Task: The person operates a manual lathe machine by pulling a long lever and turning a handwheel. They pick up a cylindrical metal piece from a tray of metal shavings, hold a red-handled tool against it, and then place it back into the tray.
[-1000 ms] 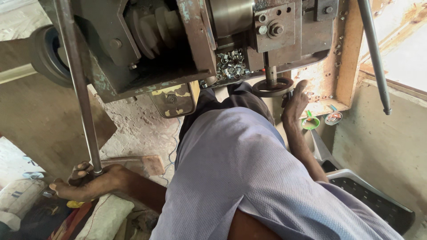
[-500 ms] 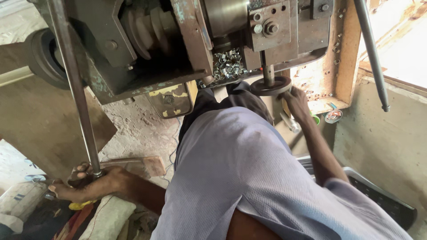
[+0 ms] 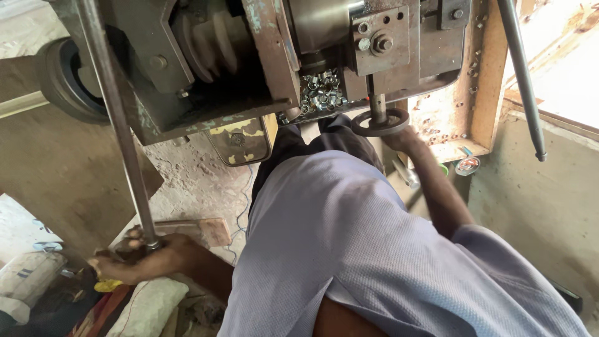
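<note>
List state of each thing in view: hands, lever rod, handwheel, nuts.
Left hand: closed around the lower end of the lever rod.
Lever rod: upright, slightly tilted, held.
Right hand: at the handwheel, grip unclear.
Handwheel: mounted on its shaft.
Nuts: loose pile in the machine's tray.

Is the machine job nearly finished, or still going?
Still going. Done: shiny nuts heaped in the machine's tray. In hand: left hand grips the long lever rod; right hand holds the small handwheel. How much is left can't be seen.
</note>
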